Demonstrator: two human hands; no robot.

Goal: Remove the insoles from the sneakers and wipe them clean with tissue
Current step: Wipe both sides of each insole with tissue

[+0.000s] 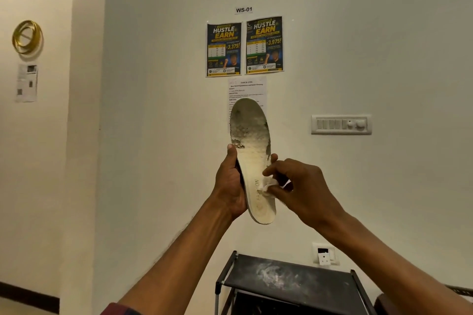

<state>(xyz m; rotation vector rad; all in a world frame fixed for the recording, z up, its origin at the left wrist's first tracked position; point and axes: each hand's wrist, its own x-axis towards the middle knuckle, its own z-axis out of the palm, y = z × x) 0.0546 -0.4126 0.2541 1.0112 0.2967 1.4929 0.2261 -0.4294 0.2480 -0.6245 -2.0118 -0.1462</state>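
Your left hand (230, 181) grips the insole (253, 158) mid-length, held upright before the wall. Right hand (304, 189) fingers pinch tissue (269, 186) against its heel. Looks light and bendy, so keep gripping the edges; toe end is grimy.

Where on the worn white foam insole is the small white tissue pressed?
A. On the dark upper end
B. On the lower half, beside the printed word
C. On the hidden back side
B: the right hand pinches the small white tissue against the lower half of the worn white foam insole, beside the printed word; the left hand grips its edge.
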